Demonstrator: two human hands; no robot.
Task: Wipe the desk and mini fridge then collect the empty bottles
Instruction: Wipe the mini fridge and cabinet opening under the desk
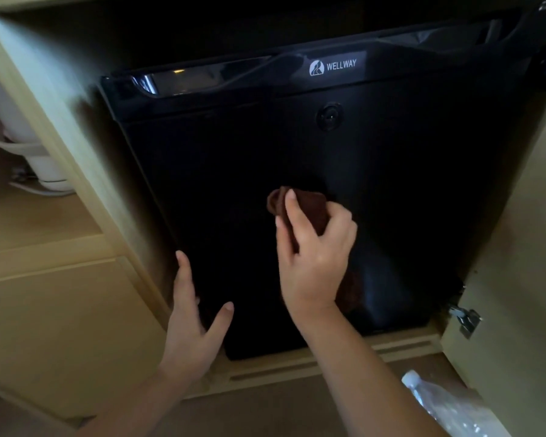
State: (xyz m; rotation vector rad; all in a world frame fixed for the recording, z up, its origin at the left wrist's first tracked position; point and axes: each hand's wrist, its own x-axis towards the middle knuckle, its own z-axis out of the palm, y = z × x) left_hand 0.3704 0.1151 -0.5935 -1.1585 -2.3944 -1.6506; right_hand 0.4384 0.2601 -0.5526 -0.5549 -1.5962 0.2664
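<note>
A black mini fridge (391, 184) with a WELLWAY label stands inside a light wooden cabinet, its door closed. My right hand (312, 257) grips a folded brown cloth (309, 206) and holds it against the middle of the fridge door. My left hand (193, 323) lies flat with straight fingers on the lower left part of the door, by its left edge. An empty clear plastic bottle (445, 405) lies on the floor at the bottom right, partly cut off by the frame.
The open cabinet door (524, 279) with metal hinges stands at the right. A wooden cabinet side panel (60, 121) runs along the left. A white kettle and cups (22, 146) sit on a shelf at the far left. Drawers sit below them.
</note>
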